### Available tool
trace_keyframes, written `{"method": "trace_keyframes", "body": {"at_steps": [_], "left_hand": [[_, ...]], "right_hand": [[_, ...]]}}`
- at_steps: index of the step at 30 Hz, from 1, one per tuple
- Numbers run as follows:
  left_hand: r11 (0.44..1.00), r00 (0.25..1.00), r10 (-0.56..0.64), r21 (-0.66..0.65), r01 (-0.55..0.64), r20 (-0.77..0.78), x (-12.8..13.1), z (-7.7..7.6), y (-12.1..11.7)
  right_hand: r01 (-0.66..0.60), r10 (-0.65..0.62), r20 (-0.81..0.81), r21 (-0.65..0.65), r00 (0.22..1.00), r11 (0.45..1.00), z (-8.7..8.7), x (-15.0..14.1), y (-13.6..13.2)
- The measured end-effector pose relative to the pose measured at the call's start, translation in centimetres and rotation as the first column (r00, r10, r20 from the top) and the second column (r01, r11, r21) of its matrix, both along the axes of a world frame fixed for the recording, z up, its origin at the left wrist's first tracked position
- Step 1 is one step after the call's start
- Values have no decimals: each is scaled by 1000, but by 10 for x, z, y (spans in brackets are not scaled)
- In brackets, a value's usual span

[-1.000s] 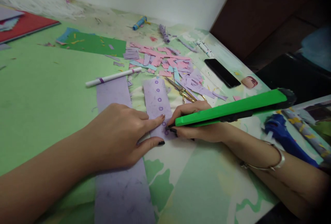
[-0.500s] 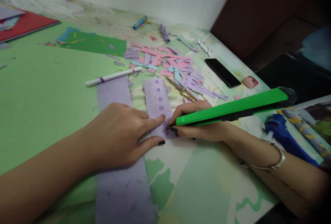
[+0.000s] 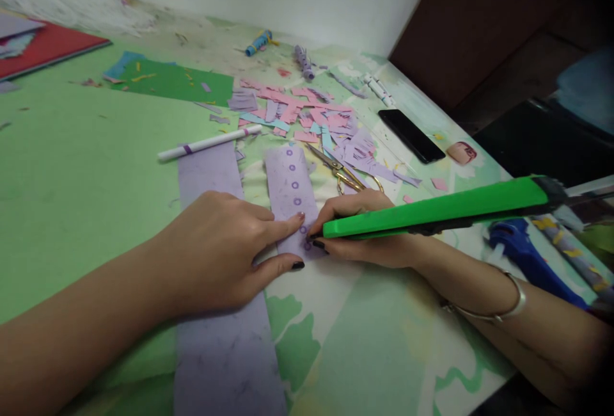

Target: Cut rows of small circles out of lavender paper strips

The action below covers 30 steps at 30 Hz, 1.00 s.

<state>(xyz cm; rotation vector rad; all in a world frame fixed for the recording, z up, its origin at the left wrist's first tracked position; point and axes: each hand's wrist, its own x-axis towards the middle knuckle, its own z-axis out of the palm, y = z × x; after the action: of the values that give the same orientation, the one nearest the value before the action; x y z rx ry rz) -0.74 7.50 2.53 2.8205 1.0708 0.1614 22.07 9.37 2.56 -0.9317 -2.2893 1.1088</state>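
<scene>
My left hand [image 3: 228, 253] lies across two purple paper strips, with its index finger and thumb stretched out and pressing on the narrower strip. That short purple strip [image 3: 283, 173] bears a row of drawn purple rings. My right hand [image 3: 367, 246] is closed around a green utility knife [image 3: 446, 205], which slants up to the right. Its front end sits by the lowest rings, close to my left fingertips; my fingers partly hide the tip. Beneath my left hand runs a longer purple strip [image 3: 230, 365]. A white marker [image 3: 211, 143] with purple bands lies across its far end.
Gold-handled scissors [image 3: 343, 169] lie beyond my right hand, beside pink, purple and blue paper scraps [image 3: 297, 109]. A black phone [image 3: 411, 136] rests at the right. A blue glue gun [image 3: 532, 262] lies near my right forearm. Green paper [image 3: 177, 80] is farther back.
The green knife's rear end has swung slightly right and down, while its front stays near the lowest rings. My left hand keeps its place on the strip.
</scene>
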Motion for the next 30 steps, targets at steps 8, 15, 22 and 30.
{"method": "trace_keyframes", "body": {"at_steps": [8,15,22,30], "left_hand": [[1000,1000,9,10,-9,1,0,-2,1],[1000,1000,-1,22,0,22,-1,-6,3],[1000,1000,17,-7,-17,-2,-1,-3,2],[999,999,-7,45,5,46,-3,-8,3]], "right_hand": [[-35,34,-26,-24,999,999,2,2,4],[-44,41,-46,-55,998,998,1,2,4],[-50,49,-35,-40,998,998,2,3,5],[-56,55,-22,-35,998,998,2,3,4]]}}
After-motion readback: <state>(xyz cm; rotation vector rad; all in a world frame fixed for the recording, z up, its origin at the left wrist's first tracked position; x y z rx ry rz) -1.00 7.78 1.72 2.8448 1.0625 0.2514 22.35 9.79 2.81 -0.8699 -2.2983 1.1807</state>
